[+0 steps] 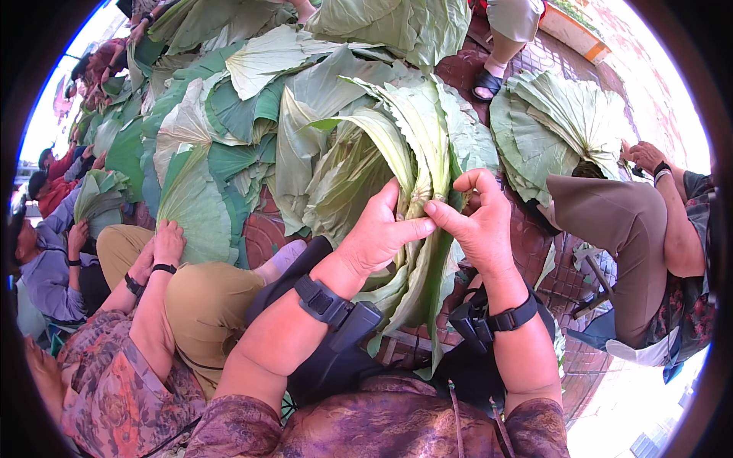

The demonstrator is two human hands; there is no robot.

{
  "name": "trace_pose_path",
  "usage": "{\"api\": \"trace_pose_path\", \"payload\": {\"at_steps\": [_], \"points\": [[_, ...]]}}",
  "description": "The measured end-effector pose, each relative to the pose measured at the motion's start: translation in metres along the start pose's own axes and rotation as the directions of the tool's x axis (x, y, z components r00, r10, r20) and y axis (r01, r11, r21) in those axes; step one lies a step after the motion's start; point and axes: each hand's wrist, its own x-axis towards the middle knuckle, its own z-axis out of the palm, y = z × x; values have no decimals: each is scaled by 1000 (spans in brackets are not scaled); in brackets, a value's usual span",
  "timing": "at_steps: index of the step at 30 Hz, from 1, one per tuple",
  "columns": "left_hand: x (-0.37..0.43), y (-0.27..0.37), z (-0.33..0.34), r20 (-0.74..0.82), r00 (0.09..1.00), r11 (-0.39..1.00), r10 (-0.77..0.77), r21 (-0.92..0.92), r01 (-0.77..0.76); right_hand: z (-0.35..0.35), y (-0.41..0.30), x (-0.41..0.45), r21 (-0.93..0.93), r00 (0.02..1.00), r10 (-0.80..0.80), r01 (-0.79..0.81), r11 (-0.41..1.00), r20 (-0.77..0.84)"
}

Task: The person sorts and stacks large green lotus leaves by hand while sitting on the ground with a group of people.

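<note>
A bundle of folded lotus leaves [421, 149] stands between my knees, pinched narrow where its pale ribs gather. My left hand [381, 232] wraps the gathered part from the left, its thumb across the front. From the right, my right hand [481, 217] grips the same spot with thumb and bent index finger. The two thumb tips nearly meet, and the remaining right fingers are partly hidden behind the bundle. Below both hands the leaf ends hang down towards my lap. Two thin stems [455, 412] show against my patterned shirt.
A large heap of loose lotus leaves [246, 109] spreads ahead and to the left over red paving [266, 220]. Co-workers sit close on both sides; one holds a leaf [194, 206] at left. Another leaf stack [561, 126] lies by a person's knee [618, 229] at right.
</note>
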Motion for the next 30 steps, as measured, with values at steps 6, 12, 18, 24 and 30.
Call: {"api": "trace_pose_path", "payload": {"at_steps": [6,12,18,24,30], "points": [[4,-2,-5,-57,998,997,4,-74,-8,-10,0,-1,374,999,3,15,927,-47],[4,-5,-10,-60,998,996,5,-88,-10,-10,9,1,244,978,-165,192,950,-127],[5,-11,-2,-45,999,1000,17,-14,-17,4,10,-3,-44,932,-332,329,943,-145],[3,-8,1,-27,999,1000,17,18,-17,2,11,-1,-91,939,-320,311,946,-126],[10,-17,4,-37,997,996,71,52,-69,5,10,-1,-91,915,-385,377,922,-117]]}}
